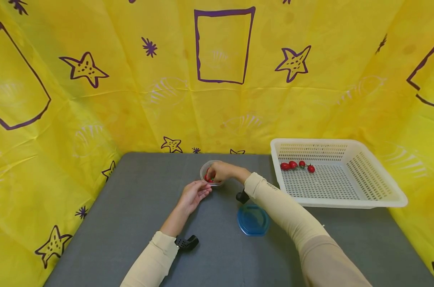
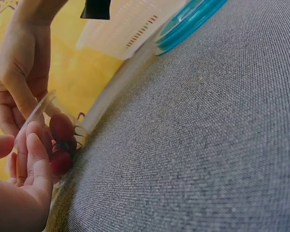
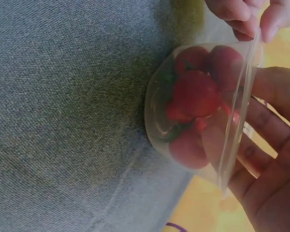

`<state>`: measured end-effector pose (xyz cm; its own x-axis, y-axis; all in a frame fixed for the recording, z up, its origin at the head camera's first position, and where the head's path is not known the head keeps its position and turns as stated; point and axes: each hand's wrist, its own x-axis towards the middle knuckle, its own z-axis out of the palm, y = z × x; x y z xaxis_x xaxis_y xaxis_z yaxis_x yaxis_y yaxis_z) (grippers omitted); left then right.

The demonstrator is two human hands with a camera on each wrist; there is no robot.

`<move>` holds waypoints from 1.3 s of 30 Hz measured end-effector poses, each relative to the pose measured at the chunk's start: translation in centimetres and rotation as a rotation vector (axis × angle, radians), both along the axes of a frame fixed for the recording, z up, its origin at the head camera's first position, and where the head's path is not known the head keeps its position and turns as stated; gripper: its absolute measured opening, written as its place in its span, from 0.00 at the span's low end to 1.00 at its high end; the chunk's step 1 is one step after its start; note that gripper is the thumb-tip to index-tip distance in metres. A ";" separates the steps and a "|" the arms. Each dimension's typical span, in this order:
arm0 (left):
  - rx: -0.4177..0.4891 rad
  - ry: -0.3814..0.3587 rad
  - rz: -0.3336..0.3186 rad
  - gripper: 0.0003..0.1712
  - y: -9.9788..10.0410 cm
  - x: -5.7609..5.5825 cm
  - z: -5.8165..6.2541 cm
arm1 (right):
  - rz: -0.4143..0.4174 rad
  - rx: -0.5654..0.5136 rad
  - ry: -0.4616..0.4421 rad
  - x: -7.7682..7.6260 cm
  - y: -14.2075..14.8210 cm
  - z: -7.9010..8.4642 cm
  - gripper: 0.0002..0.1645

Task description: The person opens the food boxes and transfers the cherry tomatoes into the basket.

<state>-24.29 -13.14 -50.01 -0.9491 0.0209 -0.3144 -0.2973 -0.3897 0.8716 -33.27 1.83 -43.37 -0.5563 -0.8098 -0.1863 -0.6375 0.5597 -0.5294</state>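
A small clear plastic container [image 1: 203,172] with several red cherry tomatoes [image 3: 196,94] inside stands on the grey table. Its rim is between the thumb and fingers of my left hand [image 1: 192,196], which pinches it at the near left side. From above, my right hand [image 1: 222,171] reaches in, its fingers [image 3: 268,123] inside the rim beside the tomatoes. Whether those fingers grip a tomato is hidden by the cloudy wall and the other fruit. A blue lid [image 1: 253,220] lies on the table below my right forearm.
At the right stands a white perforated plastic basket [image 1: 376,199] with several cherry tomatoes [image 1: 293,165] in its far left corner. The grey table [image 1: 148,179] meets a yellow patterned cloth [image 1: 217,115] at the back and sides. Each wrist carries a black device [image 1: 188,242].
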 end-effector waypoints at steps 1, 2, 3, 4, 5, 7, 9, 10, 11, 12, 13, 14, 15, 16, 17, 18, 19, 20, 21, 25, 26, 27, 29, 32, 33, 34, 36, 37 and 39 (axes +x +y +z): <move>0.000 0.002 0.002 0.06 0.0 0.0 0.0 | -0.004 -0.004 -0.005 0.0 0.0 0.0 0.16; -0.005 0.006 0.002 0.06 0.0 0.0 0.0 | -0.009 -0.005 -0.010 0.0 0.1 -0.1 0.16; -0.007 0.007 0.002 0.05 0.0 0.0 -0.1 | -0.012 -0.006 -0.012 -0.1 0.1 -0.1 0.15; -0.009 0.008 0.002 0.05 0.0 0.0 -0.1 | -0.015 -0.008 -0.012 -0.1 0.1 -0.1 0.15; -0.010 0.008 0.001 0.05 0.0 0.0 -0.1 | -0.017 -0.007 -0.014 -0.1 0.2 -0.2 0.14; -0.015 0.008 -0.005 0.05 -0.1 0.0 -0.2 | -0.028 -0.006 -0.020 -0.1 0.2 -0.3 0.13; -0.020 0.005 -0.008 0.05 -0.1 0.0 -0.2 | -0.040 -0.005 -0.031 -0.1 0.2 -0.4 0.12; -0.022 0.004 -0.009 0.05 -0.1 0.0 -0.2 | -0.048 -0.005 -0.042 -0.1 0.2 -0.4 0.12; -0.020 0.001 -0.008 0.05 -0.1 0.0 -0.2 | -0.057 -0.008 -0.053 -0.1 0.2 -0.4 0.12; -0.021 0.000 -0.009 0.05 -0.1 0.0 -0.2 | -0.064 -0.009 -0.058 -0.1 0.2 -0.4 0.12; -0.018 -0.002 -0.006 0.05 -0.1 0.0 -0.2 | -0.072 -0.010 -0.060 -0.2 0.2 -0.5 0.12; -0.015 -0.004 -0.004 0.05 0.0 0.0 -0.2 | -0.081 -0.011 -0.061 -0.2 0.2 -0.5 0.12; -0.011 -0.005 -0.002 0.05 0.0 0.0 -0.2 | -0.088 -0.013 -0.056 -0.2 0.2 -0.5 0.12; -0.007 -0.007 0.000 0.05 0.0 -0.1 -0.2 | -0.095 -0.015 -0.051 -0.3 0.2 -0.4 0.12; -0.004 -0.008 0.003 0.05 0.0 -0.1 -0.2 | -0.103 -0.017 -0.045 -0.4 0.3 -0.4 0.12; -0.006 -0.006 0.003 0.05 0.0 -0.1 -0.2 | -0.110 -0.018 -0.036 -0.5 0.4 -0.4 0.12; -0.002 -0.006 0.005 0.05 0.0 -0.1 -0.2 | -0.122 -0.023 -0.036 -0.5 0.5 -0.3 0.12; -0.004 -0.005 0.005 0.05 0.0 -0.1 -0.2 | -0.129 -0.029 -0.034 -0.6 0.6 -0.2 0.12; -0.004 -0.004 0.005 0.04 0.0 -0.2 -0.2 | -0.134 -0.033 -0.031 -0.7 0.7 -0.1 0.12; -0.002 -0.007 0.009 0.04 0.0 -0.2 -0.1 | -0.151 -0.059 -0.047 -0.8 1.3 0.4 0.14; -0.005 -0.007 0.009 0.05 0.0 -0.2 -0.1 | -0.153 -0.065 -0.049 -0.8 1.5 0.6 0.14; -0.005 -0.008 0.009 0.05 0.0 -0.2 -0.1 | -0.155 -0.072 -0.051 -0.9 1.6 0.7 0.15; -0.006 -0.012 0.008 0.05 0.0 -0.2 -0.2 | -0.163 -0.082 -0.054 -0.9 2.1 1.0 0.15; -0.004 -0.015 0.001 0.04 0.1 -0.1 -0.2 | -0.166 -0.100 -0.051 -1.0 2.9 1.6 0.14; -0.002 -0.016 -0.002 0.04 0.1 -0.1 -0.2 | -0.166 -0.104 -0.049 -1.1 3.2 1.7 0.14; -0.002 -0.017 0.000 0.04 0.1 -0.1 -0.2 | -0.168 -0.106 -0.049 -1.1 3.5 2.0 0.14; -0.001 -0.014 -0.007 0.04 0.1 -0.1 -0.2 | -0.174 -0.109 -0.050 -1.3 4.1 2.5 0.15; -0.001 -0.011 -0.009 0.04 0.1 -0.1 -0.2 | -0.181 -0.109 -0.051 -1.4 4.4 2.8 0.15; -0.004 -0.010 -0.012 0.04 0.1 -0.1 -0.2 | -0.193 -0.112 -0.051 -1.6 5.0 3.3 0.15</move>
<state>-24.40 -13.06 -50.24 -0.9455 0.0306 -0.3243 -0.3108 -0.3829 0.8699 -34.86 6.78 -40.12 -0.6950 -0.7066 -0.1329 -0.4955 0.6046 -0.6236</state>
